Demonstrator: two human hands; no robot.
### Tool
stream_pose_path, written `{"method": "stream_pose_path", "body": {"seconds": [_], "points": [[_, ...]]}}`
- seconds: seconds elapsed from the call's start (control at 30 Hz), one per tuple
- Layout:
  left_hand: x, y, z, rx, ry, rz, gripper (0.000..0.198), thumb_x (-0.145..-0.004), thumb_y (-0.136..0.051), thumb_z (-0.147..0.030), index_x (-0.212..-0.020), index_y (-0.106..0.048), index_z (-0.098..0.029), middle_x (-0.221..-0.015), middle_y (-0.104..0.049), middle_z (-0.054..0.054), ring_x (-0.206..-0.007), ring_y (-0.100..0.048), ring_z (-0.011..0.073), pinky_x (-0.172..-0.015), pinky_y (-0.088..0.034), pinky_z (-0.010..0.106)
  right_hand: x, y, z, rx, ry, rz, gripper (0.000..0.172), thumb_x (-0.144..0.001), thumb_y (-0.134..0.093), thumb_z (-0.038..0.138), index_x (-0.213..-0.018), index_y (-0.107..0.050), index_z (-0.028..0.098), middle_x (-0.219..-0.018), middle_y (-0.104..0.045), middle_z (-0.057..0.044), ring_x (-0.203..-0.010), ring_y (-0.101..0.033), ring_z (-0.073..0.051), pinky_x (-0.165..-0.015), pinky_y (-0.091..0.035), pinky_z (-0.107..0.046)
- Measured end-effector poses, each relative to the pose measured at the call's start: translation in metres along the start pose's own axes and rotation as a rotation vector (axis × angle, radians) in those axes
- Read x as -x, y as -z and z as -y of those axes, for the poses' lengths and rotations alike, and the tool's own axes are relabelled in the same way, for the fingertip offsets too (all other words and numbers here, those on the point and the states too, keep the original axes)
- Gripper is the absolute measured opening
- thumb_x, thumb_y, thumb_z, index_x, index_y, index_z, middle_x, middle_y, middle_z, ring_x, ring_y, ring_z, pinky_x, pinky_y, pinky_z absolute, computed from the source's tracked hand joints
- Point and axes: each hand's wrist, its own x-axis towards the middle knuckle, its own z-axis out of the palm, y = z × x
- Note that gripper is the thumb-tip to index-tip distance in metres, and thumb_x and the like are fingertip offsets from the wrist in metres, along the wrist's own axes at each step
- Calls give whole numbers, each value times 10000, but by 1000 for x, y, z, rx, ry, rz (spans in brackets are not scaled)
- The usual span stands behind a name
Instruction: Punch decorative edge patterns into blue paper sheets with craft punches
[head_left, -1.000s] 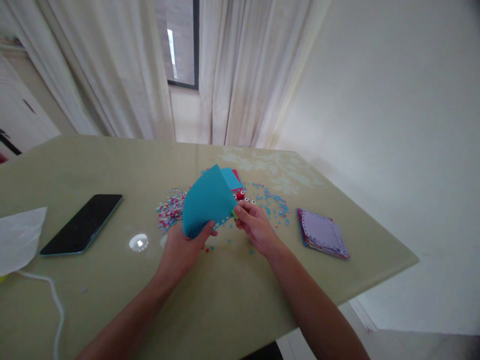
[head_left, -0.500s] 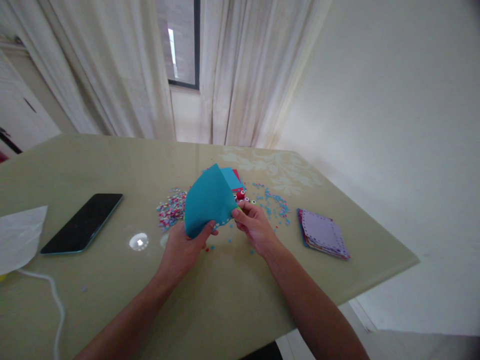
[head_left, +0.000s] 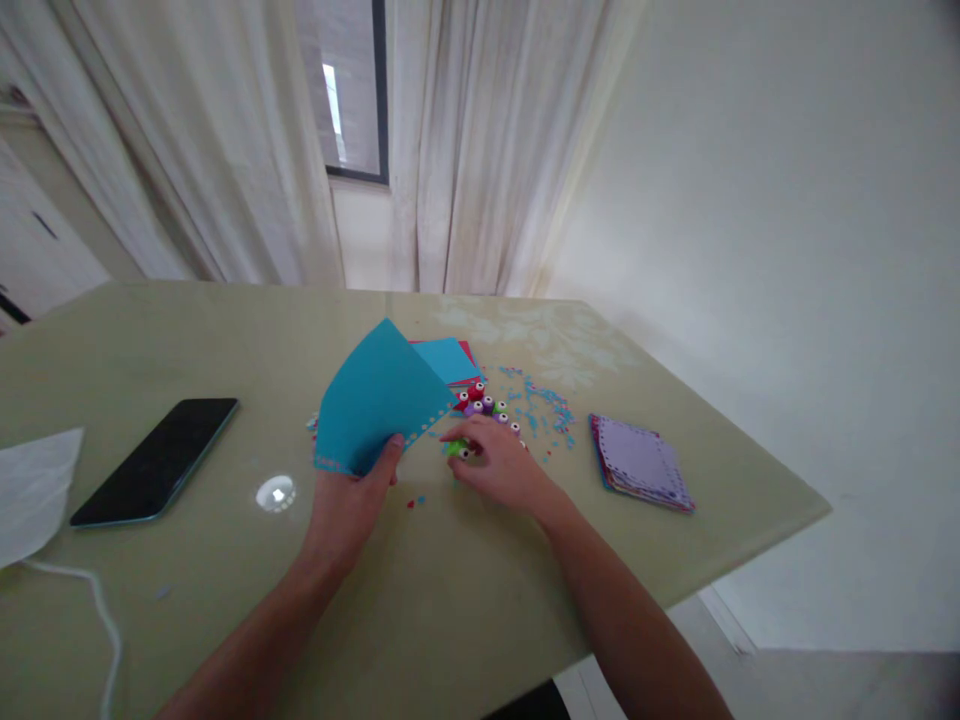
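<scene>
My left hand (head_left: 346, 500) grips the lower edge of a teal paper sheet (head_left: 379, 400) and holds it tilted above the table; small holes run along its bottom edge. My right hand (head_left: 499, 468) rests low on the table with its fingers closed round a small green punch (head_left: 454, 449). Behind that hand stands a cluster of small red, purple and green punches (head_left: 486, 403). Flat teal and red sheets (head_left: 448, 358) lie behind the raised sheet.
Teal paper bits (head_left: 544, 403) are scattered right of the punches. A stack of purple punched cards (head_left: 641, 464) lies at the right. A black phone (head_left: 156, 461) lies at the left, with white paper (head_left: 30, 492) and a white cord (head_left: 82, 610) beyond it.
My right hand came off the sheet's edge and dropped to the table with the green punch. My left hand swung the teal sheet to the left, over the confetti pile.
</scene>
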Motion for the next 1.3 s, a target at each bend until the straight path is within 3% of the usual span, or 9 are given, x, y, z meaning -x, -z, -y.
{"method": "stream_pose_path", "body": {"seconds": [0.13,0.27,0.4,0.57,0.67,0.8,0.93,1.13,1.3], "points": [[-3,1,4,27,-7,3,377,-738,-792,-567,-705,-658,-217,-630,-695,24,-585,-632,210,-560,-468,312,4,-14,8,75,56,111,419,-851,-703,129,-1268,-683,161,-1295,-718,-137,-1172,-667,-274,-1040,-500,-411],[-8,-1,10,213,-6,47,505,-707,-867,-545,-1036,-724,-190,-915,-802,54,-758,-717,224,-696,-556,326,2,-3,7,-36,-34,72,225,-940,-691,236,-1154,-727,179,-1059,-781,-80,-883,-715,-204,-829,-541,-331],[-10,-3,17,275,62,27,471,-712,-879,-557,-945,-745,-170,-835,-787,43,-734,-708,193,-688,-543,287,2,33,-5,-56,-131,-26,146,-903,-778,306,-964,-737,181,-839,-740,-19,-726,-643,-154,-687,-469,-276],[-8,-3,14,465,85,-3,420,-741,-871,-536,-889,-693,-185,-688,-727,-20,-611,-662,133,-616,-528,232,13,58,-17,42,-247,284,381,-697,-956,327,-957,-722,176,-780,-710,8,-700,-644,-168,-640,-441,-271],[-7,-4,9,554,113,5,423,-778,-845,-548,-923,-625,-218,-650,-705,-51,-582,-690,145,-578,-546,234,17,53,-18,136,-239,346,455,-660,-945,195,-1054,-718,170,-817,-717,4,-731,-654,-176,-640,-438,-267],[-9,-5,7,606,111,16,436,-777,-862,-525,-953,-588,-234,-701,-717,-62,-644,-745,162,-609,-581,241,14,44,-14,163,-188,328,339,-754,-851,128,-1069,-731,170,-864,-744,-21,-777,-682,-183,-700,-474,-280],[-11,-5,11,611,111,98,466,-692,-942,-421,-1003,-676,-198,-909,-789,2,-776,-761,152,-761,-603,257,7,38,-3,35,-133,204,232,-901,-789,255,-1112,-734,175,-954,-776,-55,-844,-713,-195,-791,-509,-314],[-9,-2,13,477,129,85,418,-738,-872,-547,-751,-675,-178,-585,-678,-4,-511,-628,141,-543,-521,260,3,24,13,-174,-92,81,204,-1069,-558,286,-1172,-707,193,-969,-754,-52,-914,-699,-192,-882,-521,-342],[-5,-4,7,511,120,96,448,-736,-870,-570,-848,-694,-174,-644,-714,0,-532,-667,157,-537,-540,259,3,7,12,-431,-168,112,313,-1093,-483,437,-1101,-697,208,-986,-692,-54,-848,-702,-186,-807,-578,-338]]}}
